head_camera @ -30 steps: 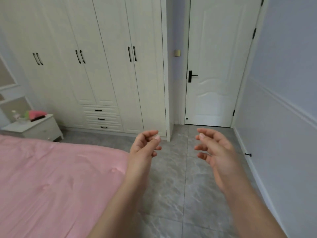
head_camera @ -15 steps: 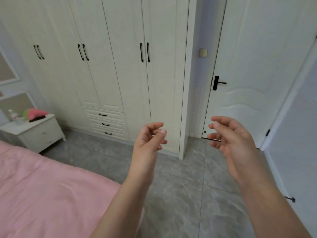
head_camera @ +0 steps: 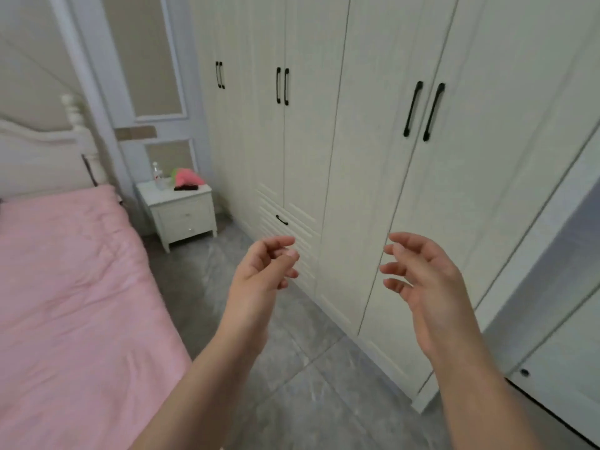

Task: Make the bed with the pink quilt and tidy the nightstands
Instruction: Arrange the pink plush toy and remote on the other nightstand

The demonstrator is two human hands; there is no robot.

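Both hands are hanging in mid-air over the grey floor (head_camera: 292, 368), holding nothing. Left hand (head_camera: 263, 274): fingers loosely curled, thumb near forefinger, nothing pinched. Right hand (head_camera: 422, 280): fingers relaxed and spread, released.

Landmark: nightstand (head_camera: 181, 216).
- It is standing just beside the head end of the bed, between the headboard (head_camera: 42, 151) and the wardrobe (head_camera: 373, 157).
- On top of it are lying a clear bottle (head_camera: 158, 177), a pink-and-green bundle (head_camera: 186, 177) and a small dark item (head_camera: 185, 188); too blurred to identify further.
- Pink quilt (head_camera: 71, 287) is lying spread over the bed, reaching toward the headboard, a few creases showing.

Key relation: the nightstand is lying ahead and to the left of both hands, well apart from them. The left hand is nearer. The quilt's long axis is running from the near foot end toward the nightstand.

Judgement: quilt is looking mostly done; the nightstand is likely coming next, and it is calling for a walk forward along the bed edge before any reach.
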